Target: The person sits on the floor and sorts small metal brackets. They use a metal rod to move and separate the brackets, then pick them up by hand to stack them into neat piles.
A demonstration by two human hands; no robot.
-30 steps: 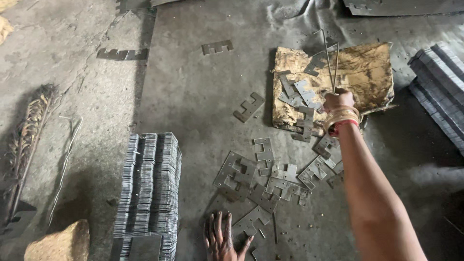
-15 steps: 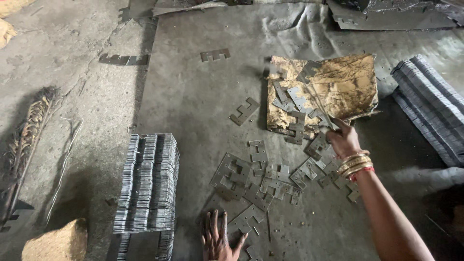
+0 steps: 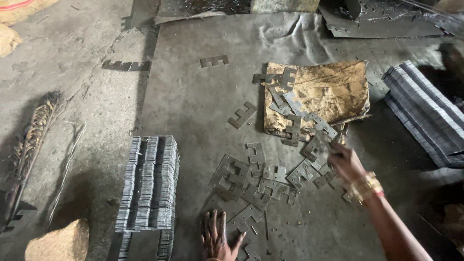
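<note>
The right hand (image 3: 344,162) is closed on a flat E-shaped metal plate (image 3: 323,140) at the near edge of the brown sacking (image 3: 333,89), while the left hand (image 3: 217,237) lies flat, fingers spread, on the loose plates (image 3: 256,186) near the viewer. This looks like gathering scattered plates for stacking. The lifted piece seems to need squaring up with the neat stack (image 3: 150,186) at left.

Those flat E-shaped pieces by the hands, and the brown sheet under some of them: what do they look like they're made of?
E-shaped pieces: likely thin stamped sheet metal, dull grey, with crisp cut edges; they lie flat. Brown sheet: probably worn cardboard or stiff paper, with a stained, scuffed surface and ragged edges. The upright stack looks like the same grey metal.
</note>
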